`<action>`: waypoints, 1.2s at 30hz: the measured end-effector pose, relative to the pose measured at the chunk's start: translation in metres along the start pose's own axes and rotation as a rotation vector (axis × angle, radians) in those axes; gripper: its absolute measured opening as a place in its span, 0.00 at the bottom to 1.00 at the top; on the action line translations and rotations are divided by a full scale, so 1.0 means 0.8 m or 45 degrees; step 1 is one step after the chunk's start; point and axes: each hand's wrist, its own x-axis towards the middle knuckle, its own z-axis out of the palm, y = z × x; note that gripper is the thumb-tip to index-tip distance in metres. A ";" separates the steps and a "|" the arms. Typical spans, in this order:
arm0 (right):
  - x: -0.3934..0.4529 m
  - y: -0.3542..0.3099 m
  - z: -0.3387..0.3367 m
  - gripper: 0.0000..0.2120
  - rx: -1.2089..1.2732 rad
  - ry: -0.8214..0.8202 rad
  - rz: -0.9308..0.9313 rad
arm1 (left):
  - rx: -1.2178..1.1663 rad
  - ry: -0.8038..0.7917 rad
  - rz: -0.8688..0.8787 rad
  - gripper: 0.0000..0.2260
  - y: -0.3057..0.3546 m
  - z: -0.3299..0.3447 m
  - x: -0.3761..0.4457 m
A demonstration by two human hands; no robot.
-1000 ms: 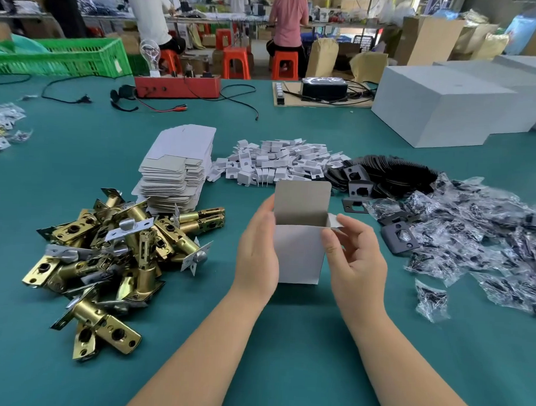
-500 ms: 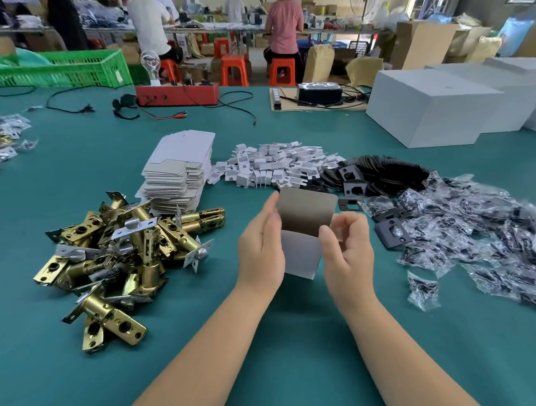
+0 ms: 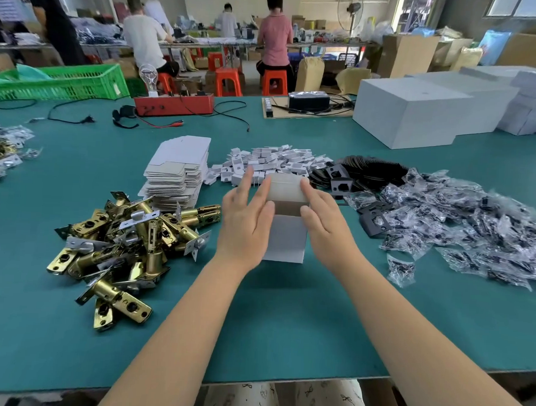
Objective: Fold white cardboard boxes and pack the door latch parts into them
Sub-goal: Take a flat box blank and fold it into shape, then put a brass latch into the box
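Note:
A small white cardboard box [image 3: 286, 237] stands on the green table between my hands, its grey-lined top flap folded over toward me. My left hand [image 3: 247, 220] lies against the box's left side with straight fingers. My right hand [image 3: 323, 217] lies against its right side, fingers straight and pressing the flap's right edge. A pile of brass door latches [image 3: 126, 242] lies to the left. A stack of flat box blanks [image 3: 177, 174] sits behind that pile.
Small white cardboard inserts [image 3: 271, 163] are heaped behind the box. Black strike plates [image 3: 363, 176] and several bagged screw packs [image 3: 474, 224] spread to the right. Large white cartons [image 3: 418, 114] stand at the back right, a red device [image 3: 172, 103] and green crate [image 3: 60, 81] at the back left.
My right hand's curled fingers have straightened and both hands moved up along the box sides. The raised top flap has come down over the box. The camera has tilted up.

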 end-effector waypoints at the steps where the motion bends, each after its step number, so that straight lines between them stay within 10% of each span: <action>1: -0.001 0.000 0.001 0.22 0.017 0.000 0.015 | 0.050 -0.032 0.019 0.29 -0.001 0.000 0.001; 9: -0.001 0.002 0.011 0.25 -0.074 0.027 0.054 | 0.008 -0.140 0.044 0.30 -0.005 -0.005 0.003; 13: 0.000 -0.001 0.016 0.07 0.145 -0.002 0.116 | -0.126 -0.160 -0.090 0.19 -0.002 0.000 0.000; 17: -0.005 -0.002 0.025 0.13 0.329 0.013 0.162 | -0.455 -0.154 -0.248 0.07 0.010 0.007 -0.003; 23: -0.018 0.007 0.046 0.11 0.527 0.111 0.145 | -0.664 -0.255 -0.392 0.13 0.018 0.003 -0.003; 28: -0.026 0.011 0.041 0.07 0.479 0.268 0.100 | -0.231 -0.435 -0.315 0.16 -0.010 -0.038 0.019; 32: -0.029 0.020 0.033 0.10 0.531 0.391 0.113 | 0.694 -0.646 -0.144 0.16 -0.033 -0.087 0.033; 36: -0.026 0.021 0.031 0.14 0.543 0.409 0.143 | 1.281 -0.572 -0.430 0.07 -0.042 -0.129 0.049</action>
